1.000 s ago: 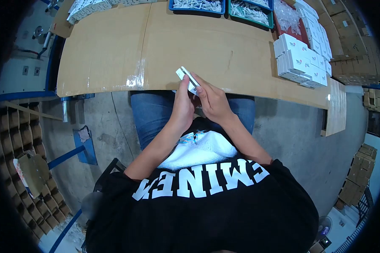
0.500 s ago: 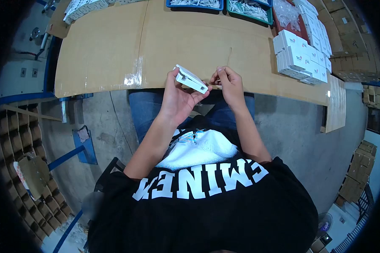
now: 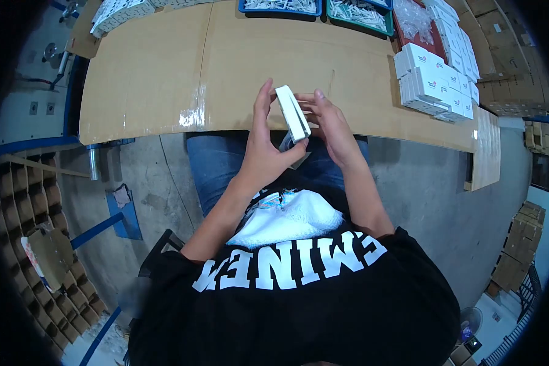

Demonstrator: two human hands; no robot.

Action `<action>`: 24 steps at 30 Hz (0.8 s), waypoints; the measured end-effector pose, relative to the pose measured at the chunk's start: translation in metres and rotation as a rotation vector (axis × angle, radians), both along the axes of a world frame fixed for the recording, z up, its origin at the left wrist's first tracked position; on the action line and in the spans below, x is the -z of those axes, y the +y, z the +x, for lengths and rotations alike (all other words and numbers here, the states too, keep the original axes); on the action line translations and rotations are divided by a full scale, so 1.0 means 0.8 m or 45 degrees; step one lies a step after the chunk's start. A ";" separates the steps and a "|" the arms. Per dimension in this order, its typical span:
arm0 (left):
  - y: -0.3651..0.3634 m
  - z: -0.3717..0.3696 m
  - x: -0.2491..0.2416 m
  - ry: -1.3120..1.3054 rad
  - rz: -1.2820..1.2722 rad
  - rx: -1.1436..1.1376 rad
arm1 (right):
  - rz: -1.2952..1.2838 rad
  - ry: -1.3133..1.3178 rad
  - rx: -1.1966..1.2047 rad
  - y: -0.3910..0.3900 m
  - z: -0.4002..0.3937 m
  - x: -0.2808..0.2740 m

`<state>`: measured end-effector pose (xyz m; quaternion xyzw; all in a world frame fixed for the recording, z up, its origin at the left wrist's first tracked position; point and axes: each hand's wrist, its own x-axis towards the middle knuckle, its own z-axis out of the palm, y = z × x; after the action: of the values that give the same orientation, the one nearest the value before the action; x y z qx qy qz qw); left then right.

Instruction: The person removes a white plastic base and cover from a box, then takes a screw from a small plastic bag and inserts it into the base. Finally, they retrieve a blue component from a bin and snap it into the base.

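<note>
A small white box (image 3: 293, 114) is held upright and tilted above the table's front edge, with a dark gap along one side. My left hand (image 3: 265, 143) has its thumb against the box's lower end, and its index finger points up beside the top. The box hides some of its other fingers. To the right, my right hand (image 3: 332, 125) stretches its fingers toward the far side of the box, with the thumb raised apart from it. Whether those fingertips touch the box is hidden.
Cardboard covers the table (image 3: 146, 79). A blue tray (image 3: 280, 13) and a green tray (image 3: 360, 25) hold many thin white pieces at the back. Stacked white boxes (image 3: 433, 85) stand at the right, near a red tray (image 3: 436, 49) with clear plastic bags.
The white box has turned more upright and shifted slightly right. My right hand's pinched fingers have spread and moved beside the box. My left thumb has moved lower on it.
</note>
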<state>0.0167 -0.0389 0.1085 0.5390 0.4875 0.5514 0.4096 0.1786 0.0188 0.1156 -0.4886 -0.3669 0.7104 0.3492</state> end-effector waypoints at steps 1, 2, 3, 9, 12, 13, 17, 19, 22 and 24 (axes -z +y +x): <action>0.001 -0.001 0.002 0.117 0.048 0.062 | 0.073 0.015 -0.052 -0.003 -0.003 -0.003; 0.002 -0.003 0.005 0.234 0.098 0.122 | 0.149 0.029 -0.105 -0.005 -0.005 -0.005; 0.003 -0.004 0.005 0.364 0.156 0.136 | 0.201 0.054 -0.146 -0.007 -0.005 -0.008; -0.005 0.016 -0.012 -0.728 -0.469 -0.082 | 0.674 -0.107 -0.153 -0.022 -0.019 -0.016; -0.004 -0.018 -0.012 -1.077 -1.038 0.322 | 1.138 -0.335 -0.247 -0.018 -0.013 -0.015; -0.004 -0.019 -0.014 -1.160 -1.057 0.374 | 1.285 -0.415 -0.292 -0.017 -0.012 -0.009; -0.006 -0.004 -0.032 -0.957 -1.161 0.233 | 1.533 -0.585 -0.318 -0.018 -0.016 0.006; -0.008 0.002 -0.032 -1.008 -1.123 0.188 | 1.551 -0.585 -0.298 -0.016 -0.019 0.012; -0.011 0.014 -0.036 -1.093 -1.018 0.128 | 1.677 -0.612 -0.299 -0.013 -0.019 0.019; -0.012 0.020 -0.035 -1.137 -0.921 -0.012 | 1.740 -0.638 -0.284 -0.016 -0.023 0.018</action>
<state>0.0326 -0.0483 0.1362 0.0772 0.4275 0.5255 0.7316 0.1602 0.0060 0.1008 -0.2694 -0.8442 0.2214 0.4071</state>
